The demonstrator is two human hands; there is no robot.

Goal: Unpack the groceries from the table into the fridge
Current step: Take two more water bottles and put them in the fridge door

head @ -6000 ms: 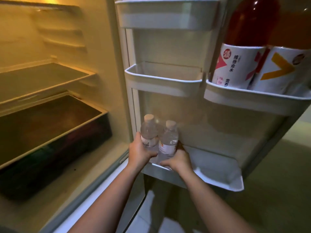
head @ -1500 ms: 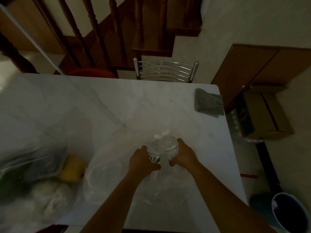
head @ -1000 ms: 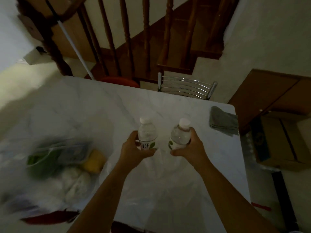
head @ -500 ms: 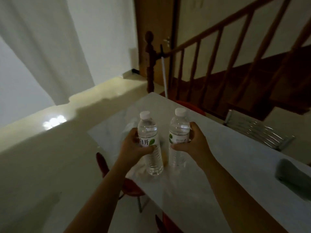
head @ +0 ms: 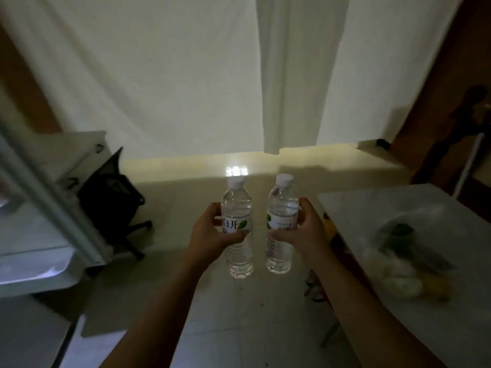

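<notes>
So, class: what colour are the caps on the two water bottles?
White, on both caps of the water bottles; the head view shows it.

Left hand (head: 210, 231) and right hand (head: 305, 229) raised, fingers curled.

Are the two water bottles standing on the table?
No, each water bottle is held upright in the air, one in the left hand and one in the right hand, over the floor beside the table.
</notes>
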